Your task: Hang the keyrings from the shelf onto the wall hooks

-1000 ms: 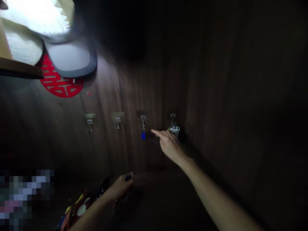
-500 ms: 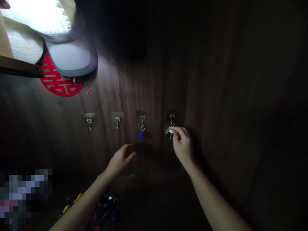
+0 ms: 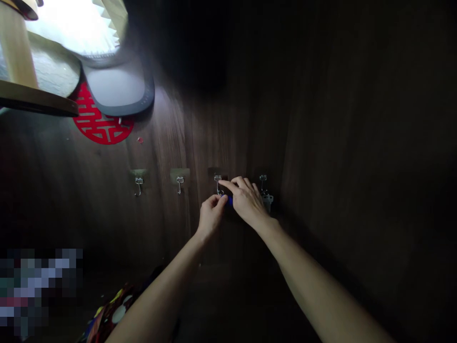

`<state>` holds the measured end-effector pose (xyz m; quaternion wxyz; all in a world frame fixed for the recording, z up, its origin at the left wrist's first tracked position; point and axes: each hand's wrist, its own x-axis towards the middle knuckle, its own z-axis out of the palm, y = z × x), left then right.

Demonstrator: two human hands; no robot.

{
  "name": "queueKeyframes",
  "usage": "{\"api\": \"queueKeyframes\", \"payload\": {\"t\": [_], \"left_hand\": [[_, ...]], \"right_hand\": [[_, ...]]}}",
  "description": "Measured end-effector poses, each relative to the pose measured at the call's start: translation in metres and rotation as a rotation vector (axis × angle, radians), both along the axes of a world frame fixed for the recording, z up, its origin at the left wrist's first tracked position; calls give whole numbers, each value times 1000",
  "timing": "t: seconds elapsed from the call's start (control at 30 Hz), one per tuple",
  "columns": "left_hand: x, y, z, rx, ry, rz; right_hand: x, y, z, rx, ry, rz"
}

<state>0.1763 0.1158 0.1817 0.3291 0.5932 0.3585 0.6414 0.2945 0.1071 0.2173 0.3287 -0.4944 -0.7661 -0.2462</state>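
My left hand [image 3: 209,218] pinches a blue key fob [image 3: 230,200] between thumb and fingertips. The fob's ring [image 3: 221,192] is at the foot of the third metal hook [image 3: 217,179] from the left; whether it still loops the hook is too small to tell. Just right of it, my right hand [image 3: 247,201] has its fingers stretched out, the index fingertip at the hook's stem. No object shows in the right hand. Partly behind that hand, a bunch of keys [image 3: 268,201] hangs on the fourth hook [image 3: 263,178].
Two bare hooks, one far left [image 3: 139,182] and one beside it [image 3: 180,181], are fixed to the dark wood panel [image 3: 171,128]. Above left are a bright lamp [image 3: 82,26] and a round red paper cutout [image 3: 107,131]. Colourful items [image 3: 114,305] lie low left, in shadow.
My right hand has left the keys on the fourth hook and moved left to the third hook. My left hand has risen rightward and taken hold of the blue fob. The view has shifted slightly.
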Motion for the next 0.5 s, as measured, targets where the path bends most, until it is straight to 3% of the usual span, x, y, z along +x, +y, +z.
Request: {"api": "queueKeyframes", "payload": {"t": [0.1, 0.2, 0.3, 0.43, 0.5], "left_hand": [[-7, -8, 15, 44, -59, -29], [-24, -18, 10, 66, 37, -29], [-51, -30, -24, -72, 527, 31], [-86, -53, -72, -350, 1242, 146], [-95, -61, -80, -394, 1450, 150]], "right_hand": [[-2, 0, 1, 9, 19, 8], [1, -5, -2, 23, 43, 46], [15, -14, -13, 148, 193, 154], [45, -16, -41, 422, 703, 165], [56, -9, -54, 373, 971, 146]]}}
